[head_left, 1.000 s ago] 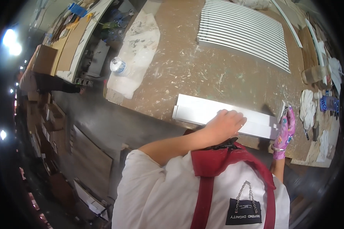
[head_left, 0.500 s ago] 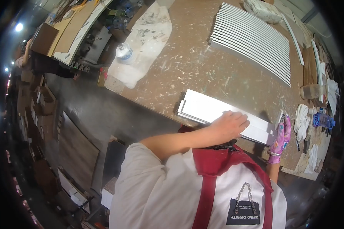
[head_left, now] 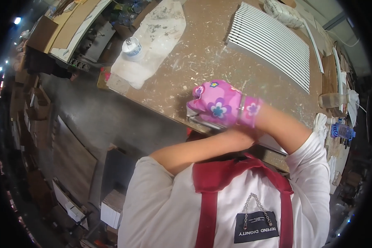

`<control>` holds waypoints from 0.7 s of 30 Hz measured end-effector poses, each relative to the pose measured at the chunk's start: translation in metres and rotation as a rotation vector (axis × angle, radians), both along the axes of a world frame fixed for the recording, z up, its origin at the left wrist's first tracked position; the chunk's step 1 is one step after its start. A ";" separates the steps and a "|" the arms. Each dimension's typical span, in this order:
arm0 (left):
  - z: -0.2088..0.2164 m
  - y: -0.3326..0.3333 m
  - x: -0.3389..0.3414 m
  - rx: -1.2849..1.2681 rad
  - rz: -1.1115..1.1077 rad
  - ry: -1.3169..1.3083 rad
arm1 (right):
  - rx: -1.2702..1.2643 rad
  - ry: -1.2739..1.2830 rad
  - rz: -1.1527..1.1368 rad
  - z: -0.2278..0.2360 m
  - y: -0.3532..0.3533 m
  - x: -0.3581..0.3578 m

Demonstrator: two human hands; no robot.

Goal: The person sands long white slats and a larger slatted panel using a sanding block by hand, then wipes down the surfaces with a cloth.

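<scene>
The right hand (head_left: 219,101), covered by a pink flowered glove, is placed over the left end of a white board (head_left: 273,144) near the front edge of the surface (head_left: 202,62). Its fingers are bent downward, but whether the board or anything else is gripped by them cannot be told. The left hand (head_left: 246,138) is crossed by the right forearm and mostly concealed at the board's front side; its fingers are hidden, so its hold cannot be told either. Most of the board is covered by the hands and arms, with a strip left exposed to the right.

Farther back on the surface, a slatted row of white strips (head_left: 270,47) is laid out, with a plastic-wrapped bundle (head_left: 283,13) placed beyond it. At the left, a white tub (head_left: 132,49) is stood on a stained pale sheet (head_left: 159,35). Along the right side, a translucent container (head_left: 331,100) and a clear bottle (head_left: 343,131) are laid. Beyond the left aisle, a co-worker (head_left: 43,64) is partly seen near a cardboard box (head_left: 42,33).
</scene>
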State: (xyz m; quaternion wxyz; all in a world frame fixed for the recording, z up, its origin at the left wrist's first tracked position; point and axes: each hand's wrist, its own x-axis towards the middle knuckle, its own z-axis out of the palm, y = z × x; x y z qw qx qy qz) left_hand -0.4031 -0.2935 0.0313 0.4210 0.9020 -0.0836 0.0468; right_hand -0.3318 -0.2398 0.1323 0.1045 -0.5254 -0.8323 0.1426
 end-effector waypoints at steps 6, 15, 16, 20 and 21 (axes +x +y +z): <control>0.004 0.005 -0.004 0.183 0.036 -0.162 | -0.205 -0.240 -0.175 0.024 0.035 0.013; 0.007 0.003 -0.002 0.348 -0.002 -0.056 | -0.441 -0.053 -0.504 0.015 0.015 0.040; 0.008 0.004 -0.002 0.350 -0.001 -0.067 | -0.256 -0.035 -0.429 0.022 0.002 0.043; 0.013 0.004 -0.001 0.342 -0.026 -0.083 | -0.002 0.156 -0.436 0.019 -0.058 0.064; 0.019 0.005 0.004 0.339 -0.050 -0.098 | 0.038 0.207 -0.475 0.017 -0.074 0.071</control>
